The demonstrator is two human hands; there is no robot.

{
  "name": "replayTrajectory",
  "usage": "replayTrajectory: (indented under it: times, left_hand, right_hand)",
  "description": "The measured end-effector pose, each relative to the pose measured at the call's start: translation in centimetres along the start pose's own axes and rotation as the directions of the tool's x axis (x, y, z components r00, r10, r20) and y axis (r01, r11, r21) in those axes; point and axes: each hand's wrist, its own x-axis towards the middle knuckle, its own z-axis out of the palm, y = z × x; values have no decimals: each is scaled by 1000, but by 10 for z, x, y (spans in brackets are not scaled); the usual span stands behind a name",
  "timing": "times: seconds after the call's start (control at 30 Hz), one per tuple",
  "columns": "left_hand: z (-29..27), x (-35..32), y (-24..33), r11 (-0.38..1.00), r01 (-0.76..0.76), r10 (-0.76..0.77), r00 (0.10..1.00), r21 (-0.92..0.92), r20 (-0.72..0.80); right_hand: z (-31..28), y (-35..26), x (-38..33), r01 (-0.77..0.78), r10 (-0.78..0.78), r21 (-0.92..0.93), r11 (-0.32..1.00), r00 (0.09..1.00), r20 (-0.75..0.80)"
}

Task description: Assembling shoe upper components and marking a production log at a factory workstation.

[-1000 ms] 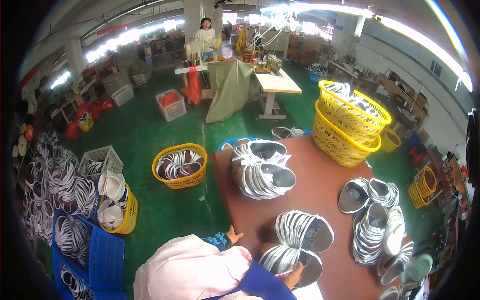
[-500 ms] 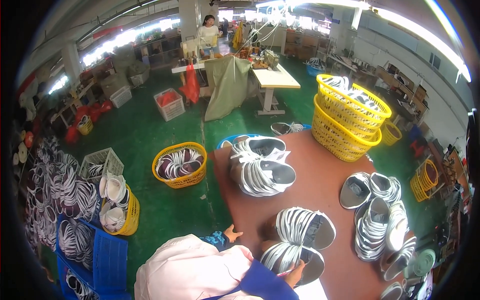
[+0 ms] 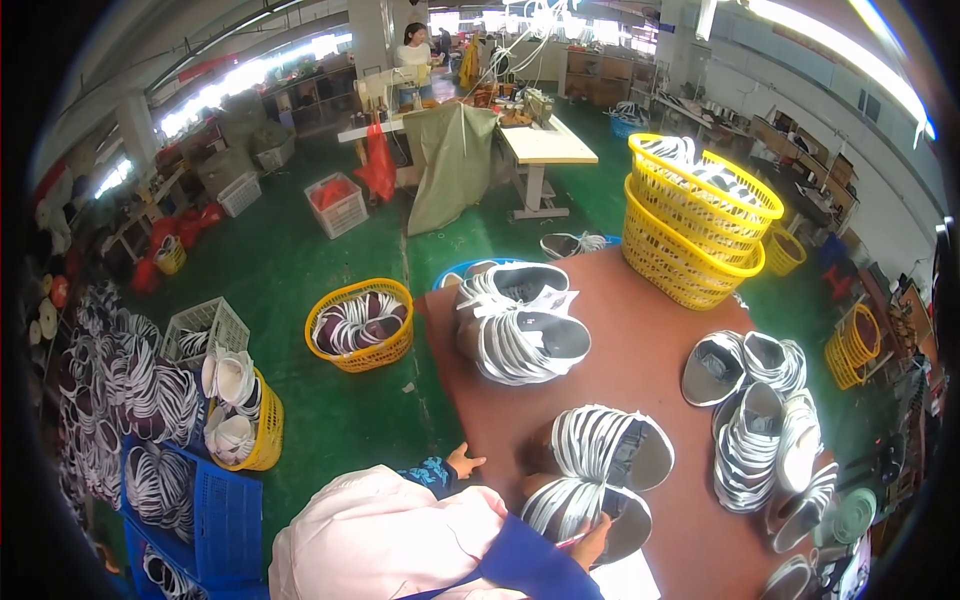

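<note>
green floor surrounds a reddish-brown table, where shoe uppers sit nested, probably to save room. in the head view, the right hand closes its fingers round a slim pen-like stick, at the near bundle, beside white paper; the left hand rests at the table's edge, fingers spread and apparently unladen, perhaps for steadiness.

We are seeing soft, matt white-strapped shoes, smooth white paper, a smooth, matt reddish-brown table, shiny yellow plastic baskets, creased green cloth, a smooth, faintly shining green floor
</note>
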Motion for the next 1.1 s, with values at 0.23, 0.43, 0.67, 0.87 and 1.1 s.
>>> replayTrajectory:
  times: [0.23,0.43,0.67,0.87,1.1]
  left_hand:
    - [1,5,-1,998,44,-44,999,-34,-1]
    - [1,1,-1,999,25,-24,999,-31,28]
    - [2,-5,-9,998,54,-54,998,-15,-10]
    - [5,-33,32,912,132,-87,988,-388,131]
    - [21,-92,80,995,-78,85,985,-56,147]
  right_hand:
    - [2,3,5,-40,39,19,999,998,43]
    - [-1,2,3,-30,30,13,999,999,42]
    - [-1,3,-11,-6,6,-2,1000,1000,-1]
    - [-10,-16,-1,-85,79,62,994,992,95]
    - [-11,-28,-2,-182,180,35,983,982,52]
